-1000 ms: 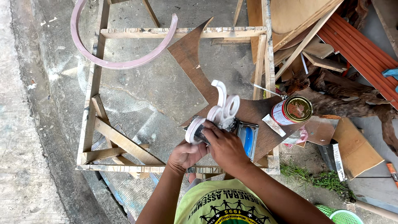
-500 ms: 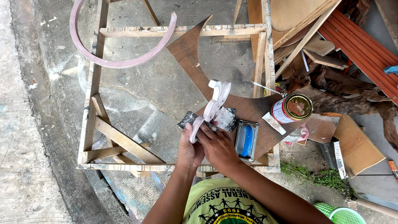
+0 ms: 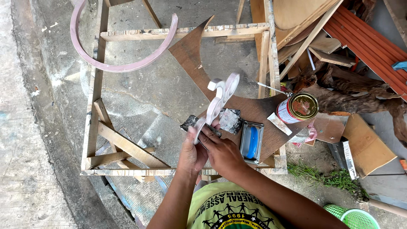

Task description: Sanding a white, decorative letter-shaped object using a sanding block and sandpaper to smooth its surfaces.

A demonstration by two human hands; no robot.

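1. Head view, the hands: the left hand (image 3: 191,153) is closed around the lower end of a pale curved cutout (image 3: 217,106), holding it up on edge over the brown board (image 3: 254,111). The right hand (image 3: 222,153) lies just beside the left, its fingers pinched on the cutout's lower edge together with a small dark pad (image 3: 189,123), which looks like sanding paper.

2. Head view, how the cutout should handle: it appears thin, flat and stiff, probably light. Its narrow curls near the top look like the weak points, so the thicker lower stem, where both hands already sit, seems the safer place to grip. The pale surface looks dusty or coated, possibly a little slick.

3. Head view, things around: a grey crumpled sheet (image 3: 231,120) lies on the board touching the hands' side of it, a blue-handled tool in a metal tray (image 3: 252,142) sits just right of the right hand, and an open can (image 3: 298,107) with a flat stick (image 3: 279,124) beside it stands further right.

4. Head view, further off: a pinkish half ring (image 3: 123,67) rests on the wooden frame (image 3: 127,147); scrap timber is piled at right. Nothing blocks the hands, though the can stands near.
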